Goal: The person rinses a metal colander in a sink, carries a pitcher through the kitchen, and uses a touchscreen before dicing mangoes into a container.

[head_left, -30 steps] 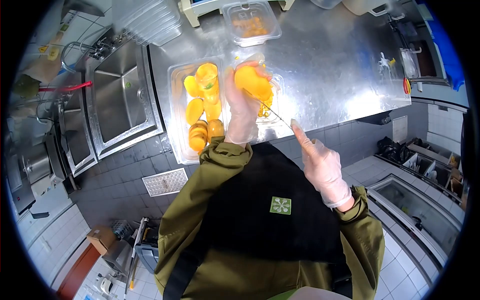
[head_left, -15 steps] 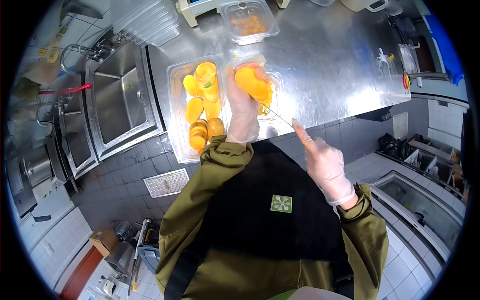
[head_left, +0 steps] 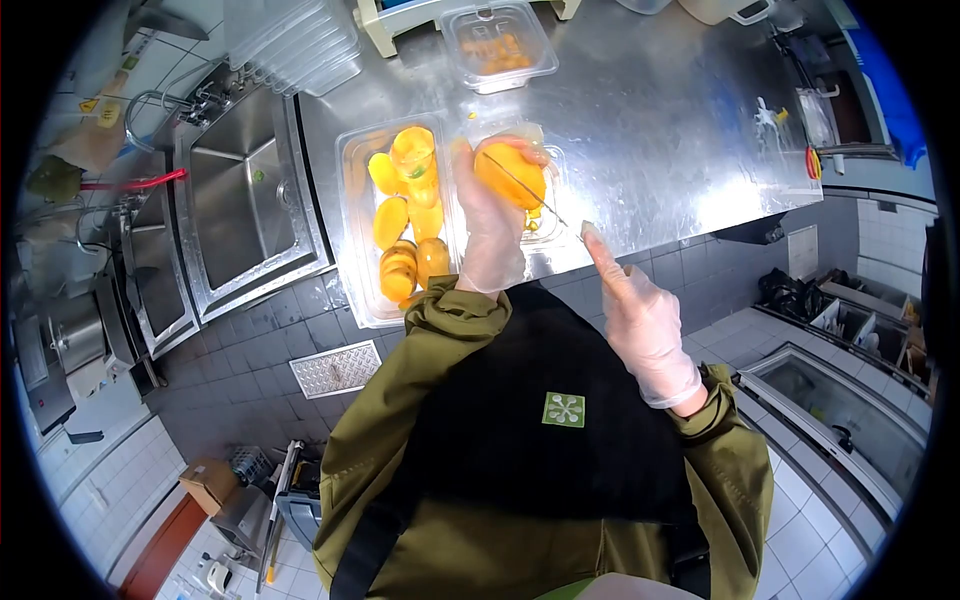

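Note:
My left hand [head_left: 489, 225], in a clear glove, is closed around a peeled yellow mango half [head_left: 513, 180]. The gloved right hand [head_left: 645, 330] grips a knife, its forefinger stretched along the back. The thin knife blade [head_left: 549, 208] lies across the face of the mango; its handle is hidden in my palm. Below the mango, a small clear container [head_left: 553, 228] holds yellow pieces, partly covered by the hand and fruit. Left of my left hand, a long clear tray [head_left: 360, 255] carries several mango pieces [head_left: 391, 222], some peeled and some with skin.
A lidded clear container [head_left: 497, 45] with orange pieces stands at the back of the steel table [head_left: 640, 130]. Stacked clear containers [head_left: 290, 45] are at the back left, beside a steel sink [head_left: 245, 205]. Red-and-yellow handles [head_left: 812, 163] show at the right edge.
The knife blade has moved from the mango's lower edge up across its face. My left hand has turned the mango slightly, and both hands have shifted a little.

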The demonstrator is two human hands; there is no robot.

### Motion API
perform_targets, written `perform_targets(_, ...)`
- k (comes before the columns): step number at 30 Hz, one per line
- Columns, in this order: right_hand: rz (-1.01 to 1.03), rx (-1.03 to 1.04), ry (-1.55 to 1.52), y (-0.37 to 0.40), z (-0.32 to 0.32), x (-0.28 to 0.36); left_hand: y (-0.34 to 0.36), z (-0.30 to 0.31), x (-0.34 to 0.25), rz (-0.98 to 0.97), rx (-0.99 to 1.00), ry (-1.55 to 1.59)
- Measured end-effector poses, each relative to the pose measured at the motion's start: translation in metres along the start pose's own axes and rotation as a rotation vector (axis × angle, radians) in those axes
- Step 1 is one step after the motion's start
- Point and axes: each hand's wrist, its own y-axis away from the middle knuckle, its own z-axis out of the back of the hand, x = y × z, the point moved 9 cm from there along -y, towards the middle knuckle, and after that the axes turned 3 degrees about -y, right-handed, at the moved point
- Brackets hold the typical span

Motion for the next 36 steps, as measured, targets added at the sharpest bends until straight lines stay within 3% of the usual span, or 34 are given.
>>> perform_targets(12,-0.098,0.132,0.133,0.02,-0.019,-0.018,0.005,0.011,-0.018,-0.097,-0.195,-0.152)
perform_targets(18,-0.062,0.098,0.072,0.021,-0.005,-0.018,-0.003,0.01,-0.017,-0.107,-0.107,-0.132)
perform_targets(27,-0.04,-0.003,-0.014,-0.001,0.001,-0.005,0.014,-0.008,-0.012,-0.004,-0.166,-0.171)
perform_targets(36,-0.102,0.19,0.086,0.017,-0.028,-0.027,-0.003,0.018,-0.016,-0.108,-0.138,-0.119)
